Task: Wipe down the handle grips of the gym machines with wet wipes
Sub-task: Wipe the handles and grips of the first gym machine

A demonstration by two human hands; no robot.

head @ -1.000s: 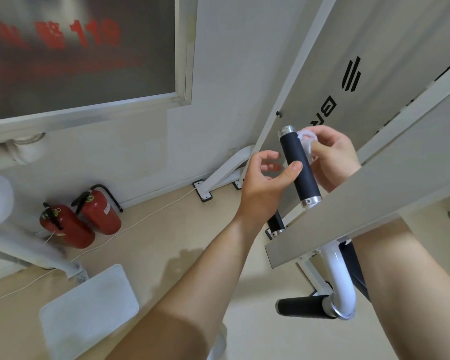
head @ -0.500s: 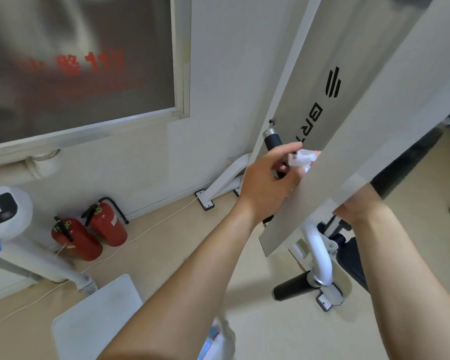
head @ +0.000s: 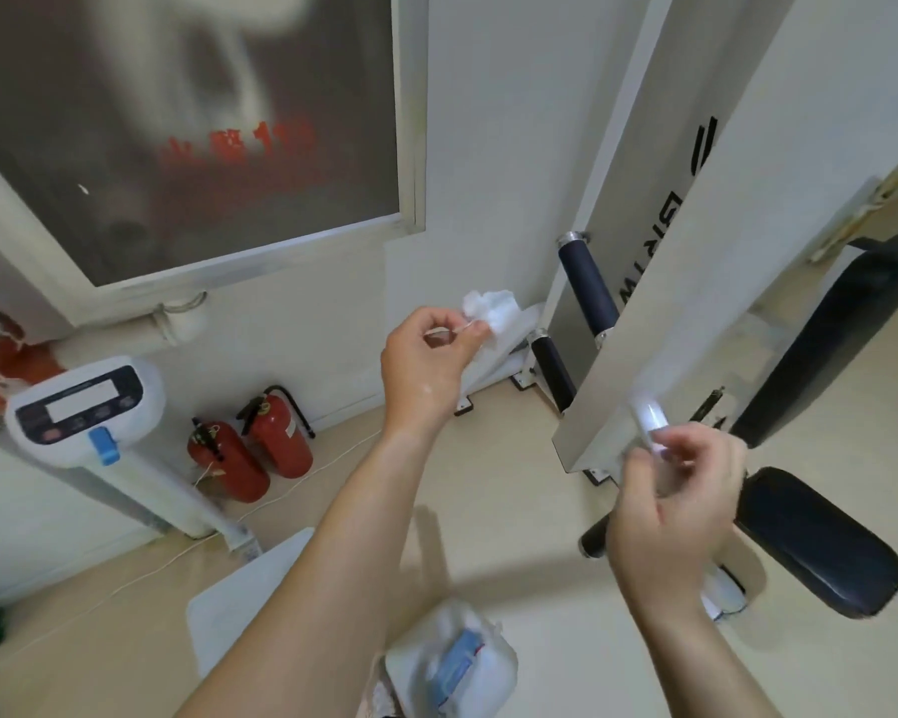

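Observation:
My left hand pinches a crumpled white wet wipe and holds it up in the air, left of the machine. Two black handle grips stand on the white gym machine: an upper grip and a lower grip, both clear of the wipe. My right hand is blurred, its fingers curled next to a white tube end under the machine's beam. Whether it grips that tube is unclear. Another black grip pokes out from behind that hand.
A pack of wet wipes sits at the bottom edge, close to my body. Two red fire extinguishers stand by the wall. A white body scale with a display and platform is at left. A black seat pad lies at right.
My left hand took the wipe and pulled it away from the upper grip, up and to the left. My right hand came out from behind the beam and dropped lower.

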